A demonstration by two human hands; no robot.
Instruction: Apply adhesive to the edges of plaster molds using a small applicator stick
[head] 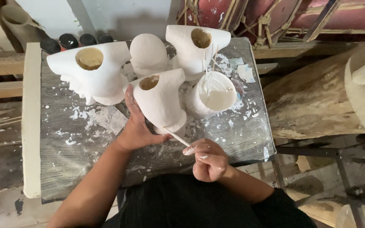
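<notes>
- White plaster cast, hollow-necked, at table centre; left hand cups its side, fingers spread
- Right hand pinches thin stick, tip touching cast's base
- Looks mid-job: 3 similar casts at 10–1 o'clock, white bucket at 2
- Splattered grey table; log at 3 o'clock, cluttered workshop
</notes>
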